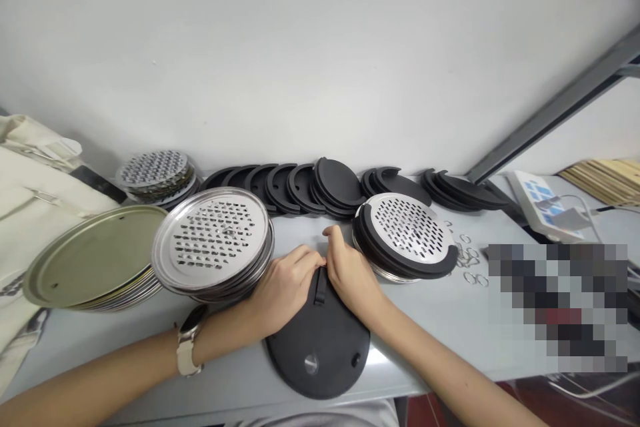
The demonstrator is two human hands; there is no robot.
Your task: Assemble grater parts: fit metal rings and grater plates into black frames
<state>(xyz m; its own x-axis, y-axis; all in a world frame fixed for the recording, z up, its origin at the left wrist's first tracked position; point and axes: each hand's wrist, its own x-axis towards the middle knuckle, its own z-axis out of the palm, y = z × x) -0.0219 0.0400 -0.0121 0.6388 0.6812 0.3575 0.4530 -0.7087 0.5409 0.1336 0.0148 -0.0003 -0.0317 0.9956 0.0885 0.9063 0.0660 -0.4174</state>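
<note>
A black round disc (320,347) lies on the table in front of me, with a short black strap or slot (320,290) near its far edge. My left hand (287,287) is closed at that far edge, fingertips pinched by the strap's upper end; whatever they pinch is too small to make out. Against those fingertips, my right hand (350,273) has its fingers curled at the same edge, and its grip is partly hidden. The disc also bears a round shiny spot (311,364) and a small black knob or hole (356,360).
Perforated metal grater plates stand in stacks at left (215,240), back left (155,170) and right, the right grater plate (410,230) in a black rim. Green oval trays (95,253) lie far left. Black discs (340,183) line the wall. Metal rings (467,253) are scattered right.
</note>
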